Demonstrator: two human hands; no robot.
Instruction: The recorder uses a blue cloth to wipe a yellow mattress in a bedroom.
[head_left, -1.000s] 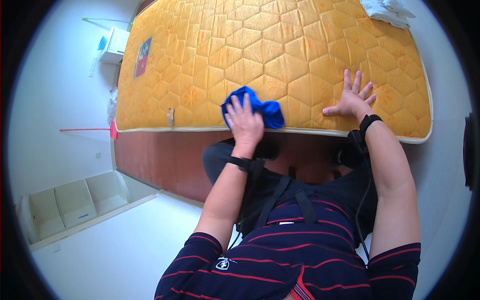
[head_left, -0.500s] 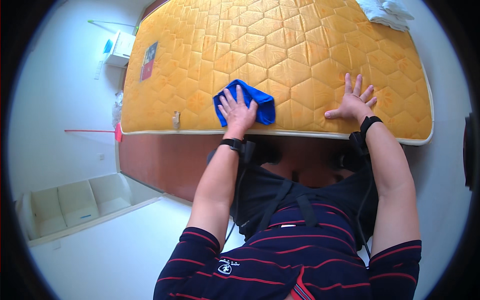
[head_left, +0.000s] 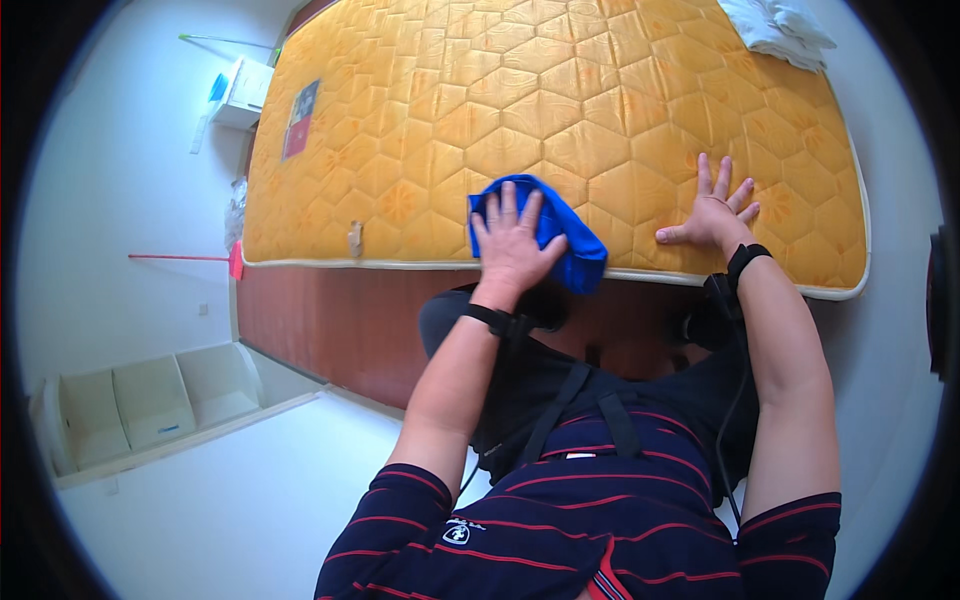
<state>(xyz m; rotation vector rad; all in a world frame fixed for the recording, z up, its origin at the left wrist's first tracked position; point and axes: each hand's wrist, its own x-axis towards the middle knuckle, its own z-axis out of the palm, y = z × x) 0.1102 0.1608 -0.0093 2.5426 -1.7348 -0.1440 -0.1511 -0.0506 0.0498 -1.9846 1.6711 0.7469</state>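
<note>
A yellow quilted mattress point(head_left: 390, 120) spreads out in front of me. My left hand point(head_left: 515, 245) lies palm down with its fingers spread, pressing a crumpled blue cloth point(head_left: 580, 248) on the mattress near its front edge. One corner of the cloth droops over the white-piped edge. Farther right, my right hand point(head_left: 711, 216) rests directly on the mattress, fingers wide apart and holding nothing. Each wrist wears a black strap with a small device.
Folded white cloth point(head_left: 775, 35) lies at the mattress's far right corner. A label patch point(head_left: 300, 118) and a small tan piece point(head_left: 355, 238) are on its left. A white cabinet point(head_left: 243, 95) and a red-handled tool point(head_left: 235, 260) stand beyond. Reddish floor point(head_left: 330, 320) shows below; white shelving point(head_left: 150, 400) is lower left.
My left hand has slid the blue cloth to the right and slightly toward me, so part of it now hangs past the edge. My right hand stays nearly in place.
</note>
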